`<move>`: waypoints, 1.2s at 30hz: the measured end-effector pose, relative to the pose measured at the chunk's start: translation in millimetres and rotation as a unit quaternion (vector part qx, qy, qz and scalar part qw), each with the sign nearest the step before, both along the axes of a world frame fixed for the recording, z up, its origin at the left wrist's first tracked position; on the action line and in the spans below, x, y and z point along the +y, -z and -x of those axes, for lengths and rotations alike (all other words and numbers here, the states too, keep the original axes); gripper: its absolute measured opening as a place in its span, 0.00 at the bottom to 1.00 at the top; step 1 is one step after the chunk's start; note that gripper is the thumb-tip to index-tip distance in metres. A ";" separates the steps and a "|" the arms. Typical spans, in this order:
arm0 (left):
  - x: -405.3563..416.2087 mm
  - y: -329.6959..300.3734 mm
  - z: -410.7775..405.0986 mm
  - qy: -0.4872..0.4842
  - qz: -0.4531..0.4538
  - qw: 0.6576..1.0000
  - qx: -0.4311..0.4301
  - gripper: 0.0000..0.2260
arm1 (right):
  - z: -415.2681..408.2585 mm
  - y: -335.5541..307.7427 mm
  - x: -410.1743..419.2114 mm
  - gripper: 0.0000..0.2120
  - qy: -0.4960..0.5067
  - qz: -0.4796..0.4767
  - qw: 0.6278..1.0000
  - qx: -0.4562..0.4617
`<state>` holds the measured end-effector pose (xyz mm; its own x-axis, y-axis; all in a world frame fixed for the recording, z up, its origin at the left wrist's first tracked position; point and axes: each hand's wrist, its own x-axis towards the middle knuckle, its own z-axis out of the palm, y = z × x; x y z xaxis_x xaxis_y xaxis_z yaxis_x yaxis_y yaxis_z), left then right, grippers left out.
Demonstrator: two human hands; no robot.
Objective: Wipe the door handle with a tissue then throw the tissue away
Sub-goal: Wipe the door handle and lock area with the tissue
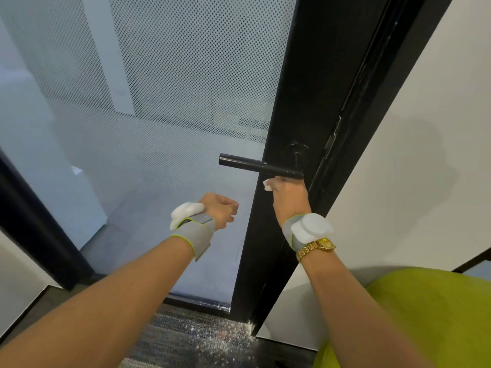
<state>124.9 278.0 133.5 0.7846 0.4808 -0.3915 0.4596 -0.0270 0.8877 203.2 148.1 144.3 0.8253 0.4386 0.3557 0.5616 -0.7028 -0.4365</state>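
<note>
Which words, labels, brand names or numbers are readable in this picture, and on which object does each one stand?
There are none to read.
The gold watch on the right wrist: its face is too small and turned to read.
The grey wristbands, the black door handle and the dotted glass door: no text shows on them.

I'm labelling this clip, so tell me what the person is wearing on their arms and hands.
Both forearms are bare, without sleeves. Each wrist carries a grey strap edged in yellow-green with a white rounded pod on it. The right wrist also has a gold link watch. The hands wear no gloves.
</note>
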 end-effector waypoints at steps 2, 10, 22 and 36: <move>4.3 2.7 2.0 -0.001 0.000 1.000 0.002 0.10 | -1.6 3.1 -8.1 0.13 0.057 -0.116 0.992 -0.008; 4.5 6.8 4.7 -0.003 0.022 1.000 -0.001 0.11 | 13.5 9.6 1.9 0.08 0.207 -0.312 0.927 0.007; 8.4 -62.4 1.5 -0.154 0.127 0.946 -0.256 0.28 | 8.4 10.3 -14.3 0.07 0.112 -0.298 0.948 0.020; 9.9 -59.1 -4.1 -0.068 -0.036 0.941 -0.329 0.09 | 12.5 35.8 -27.2 0.07 0.173 -0.264 0.947 0.066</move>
